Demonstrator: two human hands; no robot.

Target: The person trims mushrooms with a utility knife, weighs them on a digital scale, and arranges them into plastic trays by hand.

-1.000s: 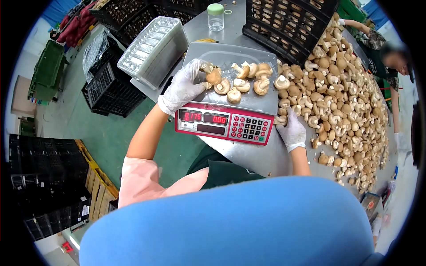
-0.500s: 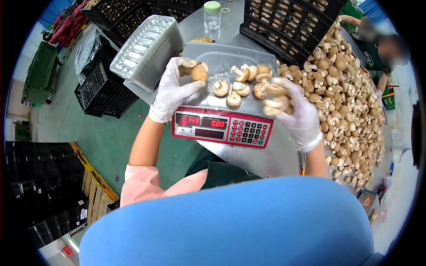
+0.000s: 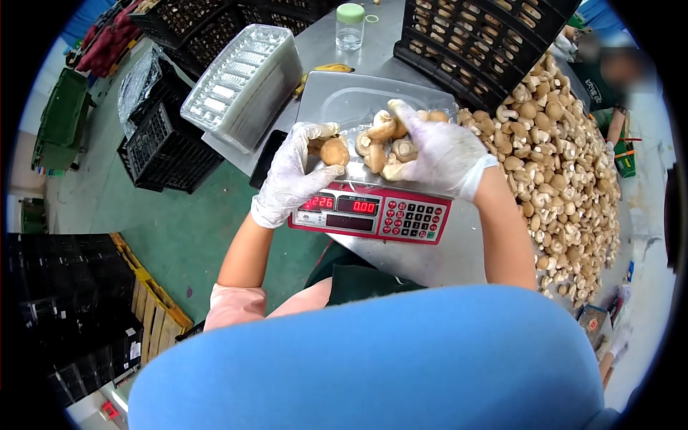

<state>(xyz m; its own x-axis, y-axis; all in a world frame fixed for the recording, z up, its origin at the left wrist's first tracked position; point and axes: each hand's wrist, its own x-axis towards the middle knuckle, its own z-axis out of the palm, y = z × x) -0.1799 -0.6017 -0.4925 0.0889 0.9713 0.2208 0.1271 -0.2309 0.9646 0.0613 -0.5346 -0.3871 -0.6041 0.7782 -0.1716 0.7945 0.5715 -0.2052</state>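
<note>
My left hand, in a white glove, curls around brown-capped mushrooms at the left side of the scale's metal plate. My gloved right hand reaches over a cluster of mushrooms, its thumb and fingers around some of them; its palm side is hidden. Clear plastic shows under the cluster, its shape mostly covered. Below the plate, the red scale panel shows lit digits ending in 226 and 0.00.
A stack of clear plastic trays stands at the left. Behind the scale are a green-lidded jar, bananas and a tilted black crate of mushrooms. A large mushroom heap covers the right side; a co-worker is beyond it.
My right hand has moved left with mushrooms, over the cluster on the scale. My left hand has shifted slightly right and down. The scale reading has risen from 0.149 to digits ending in 226.
</note>
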